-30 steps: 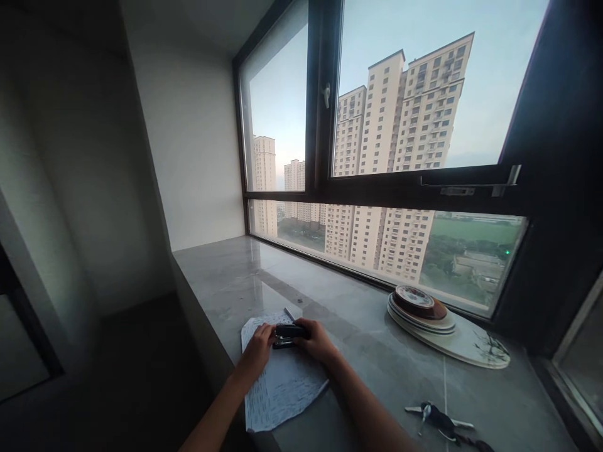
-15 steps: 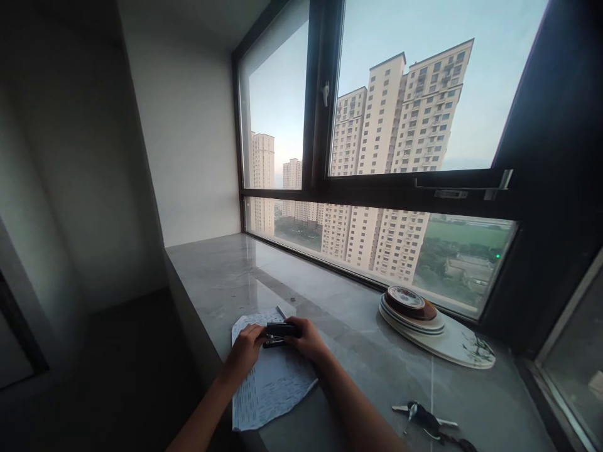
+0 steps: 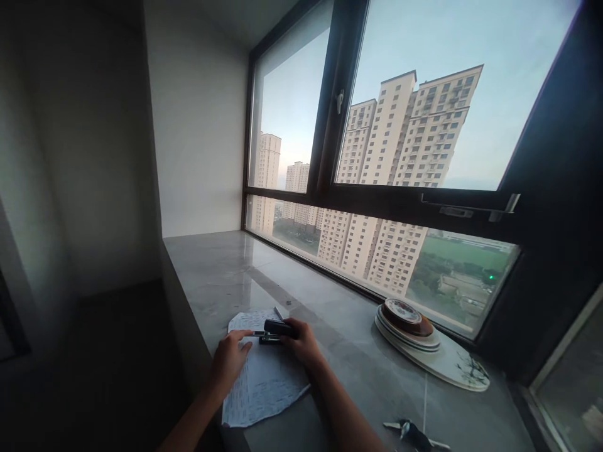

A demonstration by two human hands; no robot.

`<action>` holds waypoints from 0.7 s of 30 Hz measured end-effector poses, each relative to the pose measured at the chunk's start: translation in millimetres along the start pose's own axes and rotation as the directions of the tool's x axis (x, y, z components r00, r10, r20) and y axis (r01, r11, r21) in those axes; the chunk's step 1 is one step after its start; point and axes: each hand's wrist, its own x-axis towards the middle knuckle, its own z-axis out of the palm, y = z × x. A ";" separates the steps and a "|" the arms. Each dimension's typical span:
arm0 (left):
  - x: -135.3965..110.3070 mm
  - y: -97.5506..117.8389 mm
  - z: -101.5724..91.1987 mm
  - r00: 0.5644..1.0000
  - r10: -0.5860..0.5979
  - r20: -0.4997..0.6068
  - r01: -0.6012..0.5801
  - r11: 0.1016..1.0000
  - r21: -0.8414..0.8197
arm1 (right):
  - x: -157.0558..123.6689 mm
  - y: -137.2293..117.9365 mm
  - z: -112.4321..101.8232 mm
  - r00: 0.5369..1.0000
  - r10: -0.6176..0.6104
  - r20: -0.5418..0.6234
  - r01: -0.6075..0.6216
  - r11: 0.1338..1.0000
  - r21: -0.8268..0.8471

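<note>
A printed sheet of paper (image 3: 264, 383) lies on the grey stone windowsill (image 3: 221, 270), near its inner edge. My right hand (image 3: 301, 342) is closed around the back of a black stapler (image 3: 276, 328) that sits over the far part of the paper. My left hand (image 3: 230, 358) rests on the paper just left of the stapler, fingers stretched toward its metal front end and apart from it.
A stack of decorated plates (image 3: 407, 317) rests on a large oval platter (image 3: 455, 364) to the right, beside the window glass. A small dark object with metal parts (image 3: 412, 433) lies at the near right. The sill's left edge drops to a dark floor.
My left hand has drawn back from the stapler and now lies on the paper with fingers extended. The right hand keeps its hold. The view has shifted slightly.
</note>
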 end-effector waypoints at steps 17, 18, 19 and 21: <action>-22.7 62.3 40.8 0.985 0.158 -0.065 -0.164 0.982 -0.092 | -1.7 5.4 2.3 0.994 -0.080 -0.080 0.083 0.996 0.032; -21.1 62.9 37.1 0.984 0.171 -0.055 -0.175 0.980 -0.090 | -1.9 5.7 2.2 0.993 -0.082 -0.086 0.085 0.996 0.030; -19.5 63.2 33.0 0.983 0.177 -0.040 -0.179 0.980 -0.084 | -2.1 5.8 2.2 0.993 -0.086 -0.082 0.089 0.995 0.036; -17.8 62.3 25.0 0.987 0.161 -0.003 -0.161 0.985 -0.069 | -2.6 5.3 2.3 0.995 -0.093 -0.044 0.095 0.994 0.061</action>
